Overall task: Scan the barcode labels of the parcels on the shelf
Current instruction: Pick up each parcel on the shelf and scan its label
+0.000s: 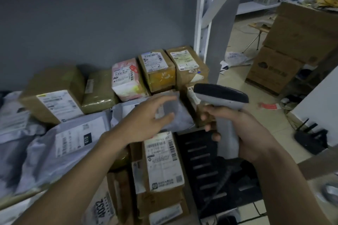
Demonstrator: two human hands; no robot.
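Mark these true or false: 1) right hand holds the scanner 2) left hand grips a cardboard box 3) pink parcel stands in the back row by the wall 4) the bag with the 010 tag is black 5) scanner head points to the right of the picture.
1) True: the right hand grips the scanner by its handle.
2) False: the left hand is open, reaching over a grey poly bag, gripping nothing.
3) True: the pink parcel stands in the back row near the grey wall.
4) False: the 010 bag is light grey.
5) False: the head points left, toward the parcels.
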